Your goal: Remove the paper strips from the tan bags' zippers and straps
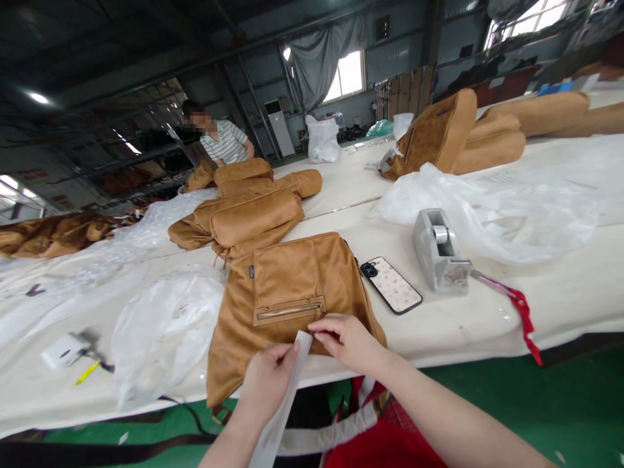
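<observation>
Across the workshop, one long cream-covered table point(336, 227), green floor point(487, 396) under it. Person in a striped shirt point(227, 142) on the far side, by a heap of tan leather bags point(258, 218); more tan bags point(443, 136) stand and lie farther back on the right. Clear plastic wrap point(492, 211) crumpled behind the tape dispenser, another clear plastic bag point(166, 328) left of the front bag.

Front bag: tan leather backpack point(287, 273), lying flat at the near table edge, zip pocket point(288, 312) facing up, in front of the wearer. Left hand point(266, 380) over its lower part, thumb and fingers gripping a long white strip point(287, 396), top end near the pocket. Right hand point(353, 341) just beside the strip's top, below the zip's right end, thumb and index tips together (can't tell if anything is pinched).

Grey tape dispenser point(441, 250) to the right, phone in a patterned case point(392, 285) between it and the backpack. Slim tool with red ribbon point(521, 312) right of the dispenser. Small yellow piece point(88, 373) far left, near the edge.
</observation>
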A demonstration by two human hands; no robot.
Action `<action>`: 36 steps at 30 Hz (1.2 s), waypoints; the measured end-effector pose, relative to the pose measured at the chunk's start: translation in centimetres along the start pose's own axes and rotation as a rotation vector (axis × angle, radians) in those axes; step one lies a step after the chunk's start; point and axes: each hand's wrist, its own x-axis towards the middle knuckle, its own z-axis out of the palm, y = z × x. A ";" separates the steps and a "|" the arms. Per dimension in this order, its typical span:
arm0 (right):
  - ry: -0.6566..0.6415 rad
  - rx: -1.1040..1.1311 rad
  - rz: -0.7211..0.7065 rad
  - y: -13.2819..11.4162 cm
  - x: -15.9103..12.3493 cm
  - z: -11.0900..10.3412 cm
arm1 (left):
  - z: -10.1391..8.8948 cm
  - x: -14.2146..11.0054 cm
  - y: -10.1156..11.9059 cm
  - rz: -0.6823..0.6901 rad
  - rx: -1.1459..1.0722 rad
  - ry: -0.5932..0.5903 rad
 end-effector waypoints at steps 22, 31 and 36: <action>0.066 0.041 0.315 0.3 1.1 -0.8 | 0.8 4.3 2.4 0.021 0.027 0.085; 0.166 -0.016 0.334 0.8 0.9 -0.2 | 1.3 4.8 2.3 -0.012 -0.023 0.089; 0.146 0.013 0.358 0.6 0.9 -0.1 | 2.1 5.2 2.3 -0.009 -0.092 0.137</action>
